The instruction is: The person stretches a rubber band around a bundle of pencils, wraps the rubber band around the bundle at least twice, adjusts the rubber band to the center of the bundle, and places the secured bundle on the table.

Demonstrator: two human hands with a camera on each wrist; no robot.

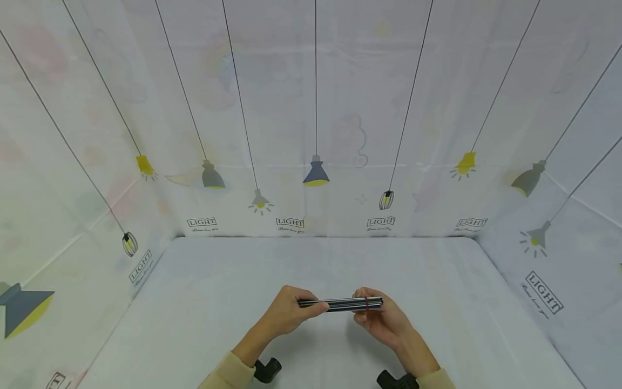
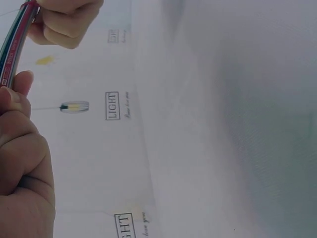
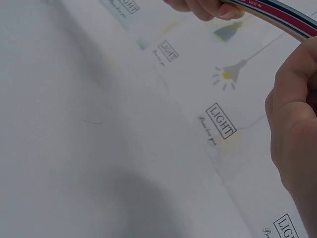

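Both hands hold a bundle of pencils [image 1: 342, 305] level above the white table, its length running left to right. My left hand [image 1: 285, 313] grips the left end, thumb along the near side. At the other end, my right hand [image 1: 389, 326] holds the bundle with curled fingers beside a red rubber band [image 1: 366, 303] wrapped round it. The left wrist view shows the striped pencils [image 2: 16, 49] close up, with red and dark sides and small print. In the right wrist view the pencils [image 3: 285, 15] run between the two hands.
The white tabletop [image 1: 320, 259] spreads under the hands. A pale cloth wall [image 1: 340, 108] printed with hanging lamps and "LIGHT" labels encloses the back and both sides. Black devices [image 1: 268, 370] sit at both wrists, near the beige sleeves [image 1: 228, 373].
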